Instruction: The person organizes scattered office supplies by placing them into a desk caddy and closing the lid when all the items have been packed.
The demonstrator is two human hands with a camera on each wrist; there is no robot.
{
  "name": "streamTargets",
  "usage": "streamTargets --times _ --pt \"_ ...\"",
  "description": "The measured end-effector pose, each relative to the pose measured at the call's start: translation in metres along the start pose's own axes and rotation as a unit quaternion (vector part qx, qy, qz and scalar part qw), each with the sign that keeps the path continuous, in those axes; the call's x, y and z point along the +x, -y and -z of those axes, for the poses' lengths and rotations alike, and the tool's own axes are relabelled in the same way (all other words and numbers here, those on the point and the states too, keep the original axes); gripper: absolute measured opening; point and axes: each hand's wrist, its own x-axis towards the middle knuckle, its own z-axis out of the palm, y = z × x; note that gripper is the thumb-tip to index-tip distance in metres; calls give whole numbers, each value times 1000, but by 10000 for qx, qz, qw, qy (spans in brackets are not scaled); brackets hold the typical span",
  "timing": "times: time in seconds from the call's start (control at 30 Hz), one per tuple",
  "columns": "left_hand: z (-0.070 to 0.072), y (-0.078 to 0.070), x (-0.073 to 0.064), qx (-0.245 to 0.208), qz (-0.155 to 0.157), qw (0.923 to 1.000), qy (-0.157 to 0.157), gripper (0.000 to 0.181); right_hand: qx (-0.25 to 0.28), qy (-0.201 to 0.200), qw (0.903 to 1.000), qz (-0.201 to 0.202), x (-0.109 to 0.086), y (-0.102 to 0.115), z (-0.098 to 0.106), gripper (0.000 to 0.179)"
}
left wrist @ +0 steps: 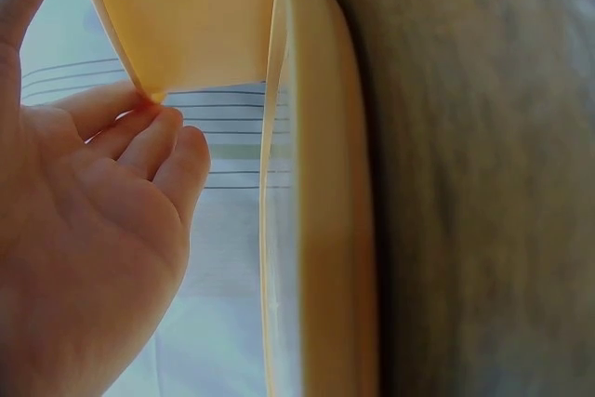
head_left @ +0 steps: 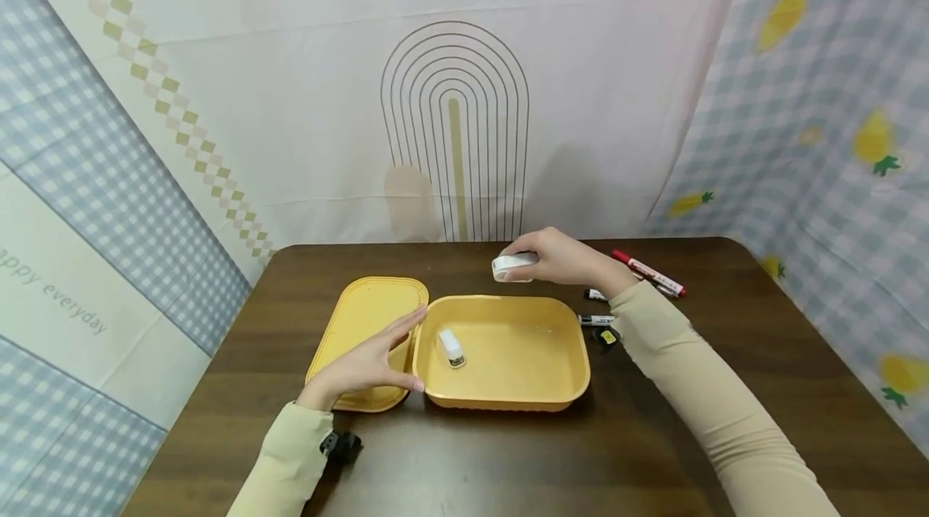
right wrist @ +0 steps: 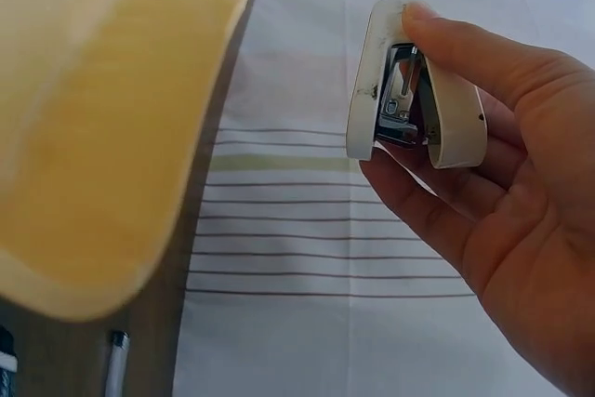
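Observation:
My right hand [head_left: 555, 255] grips a white stapler [head_left: 514, 265] above the far rim of a yellow plastic box [head_left: 508, 404]. In the right wrist view, thumb and fingers hold the stapler [right wrist: 372, 90] from both sides, its metal inside showing. My left hand [head_left: 366, 364] lies at the box's left side, thumb and fingers spread along the rim. Fingertips meet the box edge in the left wrist view, the hand [left wrist: 102, 192] fairly straight-fingered. Inside the box, toward the left, lies a small white item [head_left: 451, 346] with a dark-printed end.
A yellow lid [head_left: 370, 315] lies flat left of the box, partly under my left hand. Right of the box are a red marker [head_left: 648, 272], a white-barrelled marker [head_left: 597, 321] and a small black item with a yellow patch [head_left: 606, 337]. A fabric backdrop [head_left: 319, 130] hangs behind the table.

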Motion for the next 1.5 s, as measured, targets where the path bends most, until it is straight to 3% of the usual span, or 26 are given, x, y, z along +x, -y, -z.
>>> streamTargets --times 0.47,0.77,1.03,1.3,1.5 --pt "2 2 0 -13 -98 9998 -171 111 82 320 9993 176 22 9 -21 36" --pt "3 1 1 -17 -72 9999 -108 112 31 597 9973 435 32 16 -36 31" --pt "-2 2 1 -29 -41 10000 30 114 -11 797 9951 581 29 15 -53 30" --pt "-1 2 0 -58 -30 10000 -37 114 17 942 9927 758 29 19 -63 32" --pt "-1 2 0 -71 -39 10000 -21 113 -18 1034 9924 670 29 20 -70 31"
